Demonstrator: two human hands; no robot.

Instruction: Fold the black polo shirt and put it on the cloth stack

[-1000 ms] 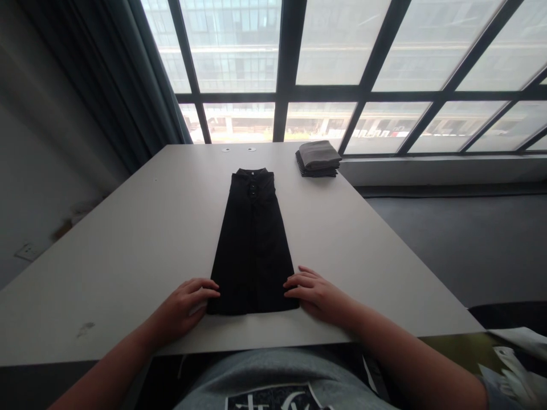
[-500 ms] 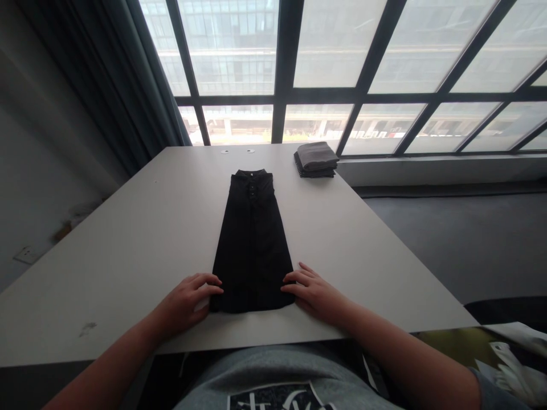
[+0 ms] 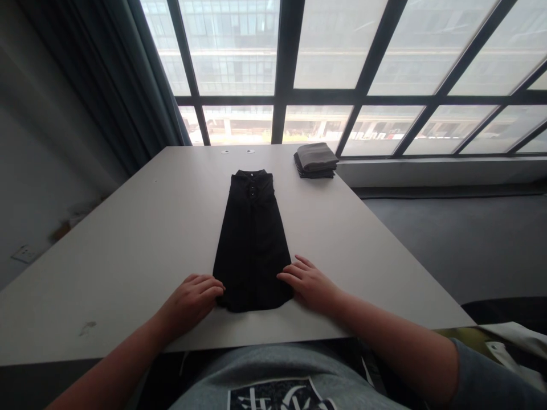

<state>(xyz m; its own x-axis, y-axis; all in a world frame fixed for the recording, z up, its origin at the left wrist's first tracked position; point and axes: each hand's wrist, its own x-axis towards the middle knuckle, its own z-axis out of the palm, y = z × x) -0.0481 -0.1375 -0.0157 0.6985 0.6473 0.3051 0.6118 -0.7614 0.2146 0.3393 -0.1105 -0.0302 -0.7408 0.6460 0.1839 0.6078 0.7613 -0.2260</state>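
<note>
A black shirt (image 3: 253, 245) lies on the white table (image 3: 141, 245), folded into a long narrow shape. Its collar and a few buttons are at the far end, and its hem faces me. At the near left corner, my left hand (image 3: 192, 299) is closed on the cloth edge, thumb hidden. On the opposite side my right hand (image 3: 311, 285) grips the other edge, its fingers over the cloth and its thumb out of sight. The near corners look slightly gathered.
A stack of folded grey and dark cloths (image 3: 316, 159) sits at the table's far right corner. Windows (image 3: 325, 45) rise behind the table, and a dark curtain (image 3: 102, 74) hangs at the left. White and olive items (image 3: 504, 344) lie at the lower right.
Both hands have shifted slightly inward and closed more on the shirt's near side edges; the right hand is a little farther forward. The hem corners have drawn in and curved.
</note>
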